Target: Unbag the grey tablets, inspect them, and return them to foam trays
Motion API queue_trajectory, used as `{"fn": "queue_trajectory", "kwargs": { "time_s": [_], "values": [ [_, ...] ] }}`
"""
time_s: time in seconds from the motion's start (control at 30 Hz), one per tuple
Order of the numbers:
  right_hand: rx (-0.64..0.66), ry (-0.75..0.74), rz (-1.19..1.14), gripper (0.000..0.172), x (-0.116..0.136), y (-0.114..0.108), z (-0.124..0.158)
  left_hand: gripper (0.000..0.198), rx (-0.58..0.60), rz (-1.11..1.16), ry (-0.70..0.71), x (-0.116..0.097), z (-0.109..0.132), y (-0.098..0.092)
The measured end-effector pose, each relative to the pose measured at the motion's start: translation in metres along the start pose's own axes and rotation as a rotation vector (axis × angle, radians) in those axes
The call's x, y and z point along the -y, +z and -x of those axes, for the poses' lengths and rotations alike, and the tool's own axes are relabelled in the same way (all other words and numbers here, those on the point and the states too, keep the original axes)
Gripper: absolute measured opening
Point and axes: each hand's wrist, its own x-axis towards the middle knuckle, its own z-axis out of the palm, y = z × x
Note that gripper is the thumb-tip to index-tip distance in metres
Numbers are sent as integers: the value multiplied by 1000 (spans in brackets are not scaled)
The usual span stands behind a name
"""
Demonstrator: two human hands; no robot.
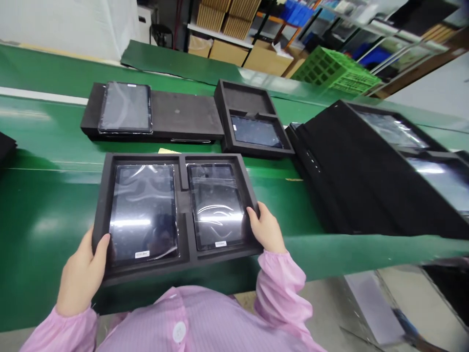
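We see a shallow rectangular tray [186, 225], dark, matt and foam-like, over the near side of the smooth, glossy green bench [293, 210]; whether it rests there we cannot tell. The hands are apart, clamped on opposite ends: left hand [81, 274] at the near left corner, thumb over the rim; right hand [268, 231] on the right wall.

A notched divider makes two compartments. Each holds one flat, dark glassy panel: left panel [142, 210] under wrinkled clear film, right panel [216, 205] also shiny, both with a small white label at the near edge.

Beyond, we note a smaller tray [247, 98], one compartment bare, the other holding a dark panel [256, 132]. Beside it, a flat dark slab [183, 115] bears a film-wrapped panel [126, 107]. Rightward: black stacked trays [337, 171], glossy panels in the top.
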Motion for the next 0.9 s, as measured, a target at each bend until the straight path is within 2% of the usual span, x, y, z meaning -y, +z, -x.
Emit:
{"fn": "queue_trajectory", "kwargs": {
  "time_s": [0.13, 0.27, 0.33, 0.43, 0.5, 0.57, 0.67, 0.77, 0.9],
  "values": [
    [58, 8, 44, 43, 1, -8, -2, 64, -54, 37, -40, -4, 6, 3],
    [145, -33, 144, 37, 15, -31, -20, 60, -101, 57, -31, -7, 8, 3],
    [83, -145, 186, 39, 38, -43, -32, 57, -80, 74, -28, -4, 6, 4],
    [-26, -490, 179, 40, 99, -49, -46, 58, -87, 186, 11, 6, 1, 11],
    [35, -704, 166, 33, 146, -41, -52, 63, -122, 287, 80, 14, 0, 15],
    [118, -862, 179, 27, 189, -26, -54, 70, -95, 367, 150, 20, 0, 16],
    [170, -946, 235, 27, 233, 0, -55, 83, 38, 397, 207, 30, 5, 14],
    [169, -899, 349, 29, 249, 20, -58, 86, 136, 402, 226, 39, 12, 13],
    [163, -922, 381, 28, 246, 31, -68, 82, 124, 473, 267, 42, 16, 17]
  ]
}}
